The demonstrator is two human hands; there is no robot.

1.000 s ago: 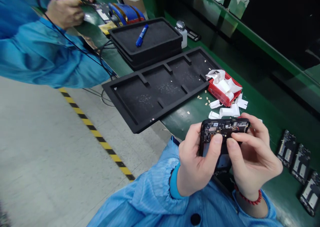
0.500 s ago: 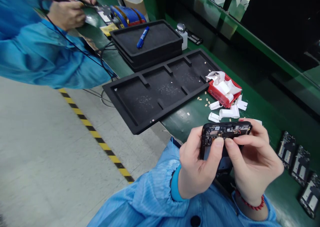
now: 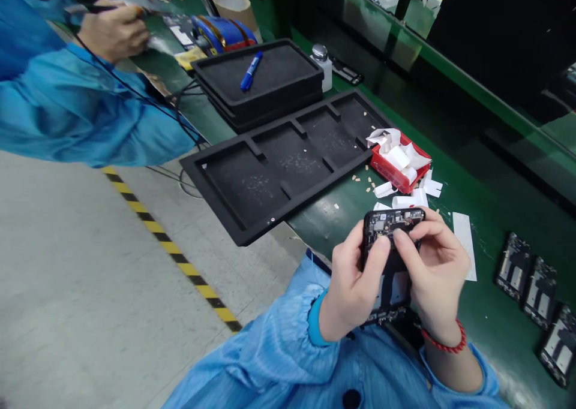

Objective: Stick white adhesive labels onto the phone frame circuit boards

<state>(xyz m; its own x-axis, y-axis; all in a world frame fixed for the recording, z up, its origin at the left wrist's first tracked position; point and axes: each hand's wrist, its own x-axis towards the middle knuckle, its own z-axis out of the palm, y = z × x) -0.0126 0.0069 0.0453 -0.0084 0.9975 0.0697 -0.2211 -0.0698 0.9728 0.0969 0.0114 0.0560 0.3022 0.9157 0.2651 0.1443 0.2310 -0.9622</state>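
Note:
An opened phone (image 3: 390,283) with bare circuit boards is held upright over my lap, near the bench edge. My left hand (image 3: 355,277) grips its left side, the thumb lying on the upper circuit board. On the other side my right hand (image 3: 434,265) holds the top right corner, its thumb also against the board. Just beyond the phone, a red bin (image 3: 398,172) is heaped with white paper pieces (image 3: 398,157). A white strip (image 3: 464,244) lies to the right of my right hand.
A long black tray (image 3: 288,157) crosses the bench beside stacked black trays (image 3: 261,85) topped by a blue marker (image 3: 251,71). Three phone bodies (image 3: 513,265) lie at right. A white bottle (image 3: 321,67) stands behind. At upper left, another person's hand (image 3: 114,31) holds a tool.
The phone has tipped and shifted slightly left, showing more of its lower part. My right hand has moved left with it, uncovering the white strip. The view has shifted slightly.

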